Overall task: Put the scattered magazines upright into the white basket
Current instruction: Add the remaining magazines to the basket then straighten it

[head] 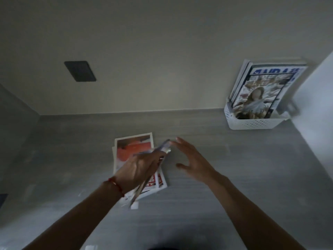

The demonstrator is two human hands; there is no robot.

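My left hand [138,170] is shut on a magazine [163,147] held edge-on and lifted off the table, its spine running from near my wrist up to the right. Beneath it lie flat magazines [132,147] with an orange and white cover. My right hand [191,159] hovers open just to the right of the lifted magazine, fingers spread, close to its upper end. The white perforated basket [252,123] stands at the back right against the wall, with several magazines [263,91] upright in it.
The grey table [234,168] meets a pale wall at the back. A dark rectangular plate [80,71] is set in the wall at the left. A white panel [317,109] rises right of the basket. A red string circles my left wrist.
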